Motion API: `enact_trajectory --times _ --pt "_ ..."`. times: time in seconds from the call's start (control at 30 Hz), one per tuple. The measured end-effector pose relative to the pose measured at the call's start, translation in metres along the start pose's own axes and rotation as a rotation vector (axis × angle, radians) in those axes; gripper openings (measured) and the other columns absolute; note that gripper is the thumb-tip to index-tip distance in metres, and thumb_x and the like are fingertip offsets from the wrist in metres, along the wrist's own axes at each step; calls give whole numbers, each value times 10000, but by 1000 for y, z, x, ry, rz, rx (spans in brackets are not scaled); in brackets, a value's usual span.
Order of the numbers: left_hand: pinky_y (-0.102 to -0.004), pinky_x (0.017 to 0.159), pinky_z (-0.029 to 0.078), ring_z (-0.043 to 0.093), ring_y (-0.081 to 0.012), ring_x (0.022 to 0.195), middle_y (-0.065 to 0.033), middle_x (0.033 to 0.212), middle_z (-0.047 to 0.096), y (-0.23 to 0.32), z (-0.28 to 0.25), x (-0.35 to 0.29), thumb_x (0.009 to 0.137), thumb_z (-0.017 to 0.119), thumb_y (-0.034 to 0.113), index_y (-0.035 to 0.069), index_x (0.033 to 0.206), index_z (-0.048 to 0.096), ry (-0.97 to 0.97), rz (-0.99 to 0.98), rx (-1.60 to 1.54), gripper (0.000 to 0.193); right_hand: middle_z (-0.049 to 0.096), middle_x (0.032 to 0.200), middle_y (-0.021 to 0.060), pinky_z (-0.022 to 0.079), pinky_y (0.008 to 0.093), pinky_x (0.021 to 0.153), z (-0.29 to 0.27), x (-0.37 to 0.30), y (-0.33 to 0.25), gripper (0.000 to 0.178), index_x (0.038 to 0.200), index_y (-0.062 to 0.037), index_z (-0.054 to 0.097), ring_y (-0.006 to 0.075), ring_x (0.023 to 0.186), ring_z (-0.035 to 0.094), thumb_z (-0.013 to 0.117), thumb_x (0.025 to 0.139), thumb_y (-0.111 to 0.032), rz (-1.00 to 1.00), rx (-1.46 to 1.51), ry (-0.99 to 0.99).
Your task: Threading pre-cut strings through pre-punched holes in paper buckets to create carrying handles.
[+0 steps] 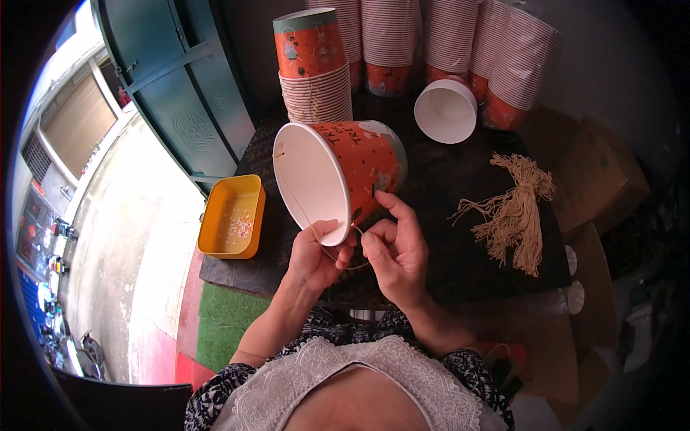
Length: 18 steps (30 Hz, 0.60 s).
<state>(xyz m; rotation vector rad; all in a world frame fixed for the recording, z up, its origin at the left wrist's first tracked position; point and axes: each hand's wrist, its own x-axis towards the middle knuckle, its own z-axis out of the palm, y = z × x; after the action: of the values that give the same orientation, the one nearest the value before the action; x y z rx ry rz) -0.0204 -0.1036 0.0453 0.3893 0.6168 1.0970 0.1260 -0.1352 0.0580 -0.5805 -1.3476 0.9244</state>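
Note:
An orange paper bucket [359, 169] with a white inside lies tilted on its side, its mouth toward me, above the dark table [445, 266]. My left hand [316, 255] pinches the lower rim with the thumb inside. My right hand [395, 248] touches the bucket's outer wall with the forefinger and pinches a thin tan string [343, 267]. The string loops below the rim between both hands, and a strand runs up across the white inside to a hole near the rim's left side.
A bundle of tan strings [514, 215] lies on the table to the right. A yellow tray [231, 217] with small beads sits at the left edge. Stacks of orange buckets [316, 68] stand behind, one white bucket [447, 109] lying on its side. Cardboard boxes [600, 179] stand at right.

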Motion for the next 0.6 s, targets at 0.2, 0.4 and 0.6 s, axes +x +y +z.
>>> enact_trajectory --times 0.2,0.4,0.6 --pt "-241 332 445 557 -181 415 -106 653 614 -1 2 0 835 491 167 -26 838 587 6 3 6 215 564 741 6 457 199 646 1 1 0 483 1337 -8 341 49 673 547 505 884 24 -13 -2 2" --pt "-249 326 419 541 -181 414 -101 663 614 -3 1 0 846 495 190 -14 862 583 -3 56 82 223 572 728 24 482 222 620 2 4 1 474 1332 8 325 70 646 571 485 887 33 -13 21 -1" --pt "-281 354 444 549 -221 430 -153 686 608 -4 -6 3 853 457 171 -66 944 546 -16 132 106 269 572 713 37 491 236 606 3 7 8 477 1330 21 306 83 639 578 472 884 41 -36 -36 28"
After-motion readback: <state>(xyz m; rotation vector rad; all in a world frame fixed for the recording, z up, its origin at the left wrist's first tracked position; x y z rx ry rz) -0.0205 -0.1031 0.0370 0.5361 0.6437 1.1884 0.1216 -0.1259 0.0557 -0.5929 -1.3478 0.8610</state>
